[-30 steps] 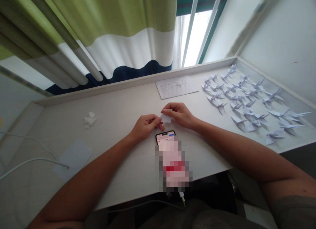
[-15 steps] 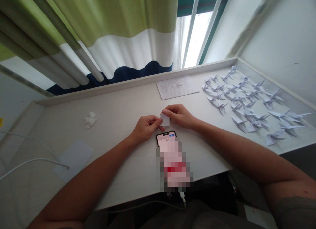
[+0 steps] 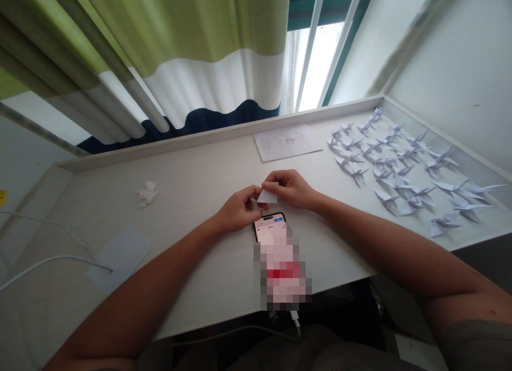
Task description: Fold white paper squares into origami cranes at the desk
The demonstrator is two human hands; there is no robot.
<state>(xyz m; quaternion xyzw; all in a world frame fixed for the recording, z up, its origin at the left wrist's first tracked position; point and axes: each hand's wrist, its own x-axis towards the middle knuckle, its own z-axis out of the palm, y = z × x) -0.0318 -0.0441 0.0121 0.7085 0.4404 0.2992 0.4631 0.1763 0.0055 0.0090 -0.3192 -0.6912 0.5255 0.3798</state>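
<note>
A small piece of folded white paper [image 3: 269,196] is pinched in my right hand [image 3: 293,189], with the thumb on its upper edge. My left hand [image 3: 240,208] is at the paper's left side, its fingertips by the edge and partly under it. The left thumb is lowered away from the paper, toward the top of a phone [image 3: 272,231]. That phone lies just below both hands with its screen lit, most of it pixelated. Many folded white paper cranes [image 3: 400,163] stand in rows on the right of the white desk [image 3: 200,179].
Behind my hands lies a printed sheet [image 3: 287,143]. A crumpled tissue [image 3: 147,194] and a plain white paper [image 3: 120,259] are on the left, with a white cable [image 3: 52,259] crossing that paper. A raised rim [image 3: 168,142] runs along the desk's back, before a curtain [image 3: 216,72].
My left thumb has moved off the paper and down toward the phone. The folded paper has turned and tilted in my right hand, showing a pointed left corner.
</note>
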